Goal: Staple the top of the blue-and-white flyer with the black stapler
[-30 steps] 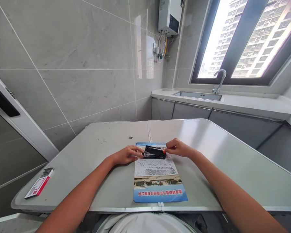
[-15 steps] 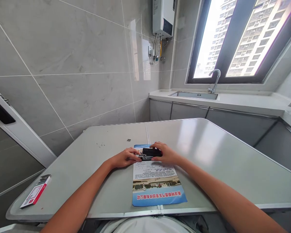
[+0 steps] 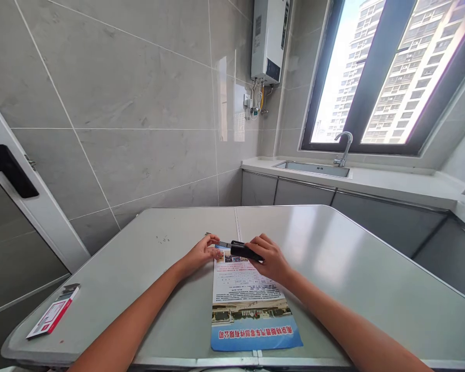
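A black stapler [image 3: 242, 250] is in my right hand [image 3: 270, 257], whose fingers wrap round its right end. Its thin metal rail juts out to the left. At that end, my left hand [image 3: 201, 254] has its fingers closed together on the rail's tip; whether a small piece sits between them I cannot make out. Beneath the stapler lies a printed leaflet [image 3: 251, 289] with a blue lower band, flat on the table and upside down to the lettering. Part of its far edge is hidden by the hands and stapler.
Loose staples [image 3: 163, 239] are scattered on the white table [image 3: 170, 310] left of my hands. A red and white packet [image 3: 54, 312] lies near the table's left edge. Beyond stand a counter with a sink [image 3: 313, 168] and a tap [image 3: 344, 147].
The stapler has been lifted off the leaflet and tilted, its black part pointing down to the right. Both hands rose with it. The camera view has tipped upward slightly.
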